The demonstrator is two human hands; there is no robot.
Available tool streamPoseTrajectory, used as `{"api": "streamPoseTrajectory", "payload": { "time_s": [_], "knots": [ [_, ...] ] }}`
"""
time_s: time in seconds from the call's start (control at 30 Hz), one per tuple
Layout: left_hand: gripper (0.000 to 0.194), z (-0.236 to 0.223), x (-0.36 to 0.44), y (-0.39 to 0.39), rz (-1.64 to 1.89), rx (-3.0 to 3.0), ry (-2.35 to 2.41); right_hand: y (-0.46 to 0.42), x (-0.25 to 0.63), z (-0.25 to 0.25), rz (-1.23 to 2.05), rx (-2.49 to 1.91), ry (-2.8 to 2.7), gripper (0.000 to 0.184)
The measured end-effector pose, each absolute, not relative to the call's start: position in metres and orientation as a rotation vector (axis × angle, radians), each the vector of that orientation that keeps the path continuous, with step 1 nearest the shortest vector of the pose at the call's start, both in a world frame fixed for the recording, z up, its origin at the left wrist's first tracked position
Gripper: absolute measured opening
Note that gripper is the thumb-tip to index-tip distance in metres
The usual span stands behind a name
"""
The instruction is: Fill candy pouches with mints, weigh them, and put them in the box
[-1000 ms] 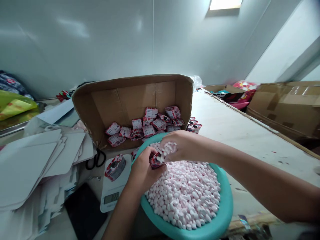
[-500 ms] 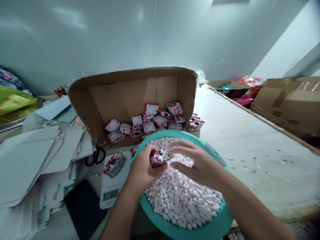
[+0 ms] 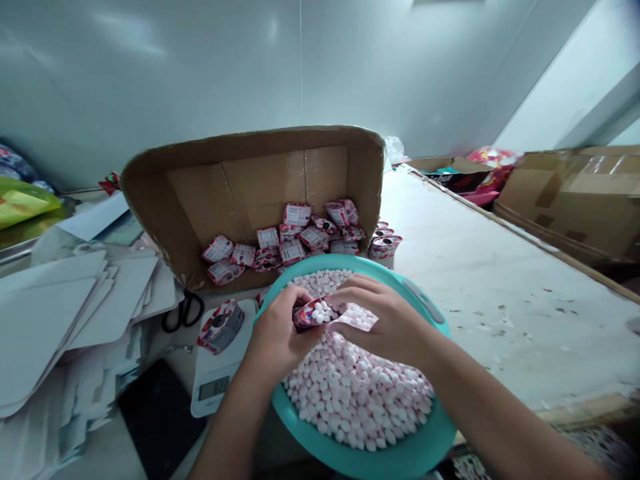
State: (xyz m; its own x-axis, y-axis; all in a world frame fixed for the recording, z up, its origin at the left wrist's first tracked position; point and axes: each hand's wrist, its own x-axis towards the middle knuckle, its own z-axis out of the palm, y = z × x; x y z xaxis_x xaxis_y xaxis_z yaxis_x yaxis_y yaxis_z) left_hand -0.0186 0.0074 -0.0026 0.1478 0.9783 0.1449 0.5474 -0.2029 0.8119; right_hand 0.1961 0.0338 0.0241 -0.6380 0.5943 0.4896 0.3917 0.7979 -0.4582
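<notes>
Over a turquoise basin (image 3: 443, 423) heaped with pale pink-white candies (image 3: 360, 400), my left hand (image 3: 283, 330) is closed around a small red printed candy pack (image 3: 303, 317). The pack's open top faces up and is filled with white candies. From the other side, the fingertips and thumb of my right hand (image 3: 383, 317) close on the pack's right end. Left of the basin, a similar full-shaped red pack (image 3: 220, 327) sits on a white digital scale (image 3: 204, 373) with a lit display.
Behind the basin, a cardboard box (image 3: 195, 193) lies with its opening toward me, holding several red packs (image 3: 293, 252). More packs (image 3: 385, 245) stand to its right. At left are white card sheets (image 3: 55, 313), black scissors (image 3: 183, 312) and a flat black object (image 3: 160, 417).
My right hand tipped a handful of candies into the pack, opened beside it, then came in against its right end. My left hand kept hold of the pack. The view shifted slightly.
</notes>
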Motion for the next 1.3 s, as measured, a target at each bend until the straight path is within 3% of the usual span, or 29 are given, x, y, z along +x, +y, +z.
{"api": "streamPoseTrajectory", "payload": {
  "time_s": [0.1, 0.37, 0.6, 0.77, 0.93, 1.07, 1.2, 1.3],
  "knots": [
    [0.028, -0.007, -0.019, 0.007, 0.950, 1.847, 1.489, 0.031, 0.195, 0.022, 0.334, -0.775, -2.448, 0.044],
    [0.031, -0.009, -0.020, 0.006, 0.962, 1.920, 1.474, 0.033, 0.203, 0.021, 0.300, -0.797, -2.407, 0.014],
    [0.031, -0.010, -0.020, 0.006, 0.973, 1.920, 1.485, 0.031, 0.206, 0.025, 0.317, -0.857, -2.416, 0.017],
    [0.034, -0.011, -0.020, 0.006, 1.006, 1.901, 1.485, 0.028, 0.202, 0.023, 0.364, -0.858, -2.533, 0.035],
    [0.031, -0.012, -0.022, 0.005, 1.160, 1.949, 1.448, 0.024, 0.196, 0.024, 0.387, -0.999, -2.534, 0.039],
    [0.024, -0.009, -0.023, 0.004, 1.266, 2.035, 1.382, 0.022, 0.196, 0.025, 0.497, -0.958, -2.524, 0.033],
    [0.026, -0.008, -0.024, 0.003, 1.273, 2.049, 1.325, 0.023, 0.201, 0.026, 0.591, -0.860, -2.502, 0.018],
    [0.029, -0.007, -0.023, 0.003, 1.290, 2.035, 1.318, 0.023, 0.202, 0.025, 0.588, -0.894, -2.448, 0.019]
  ]
}}
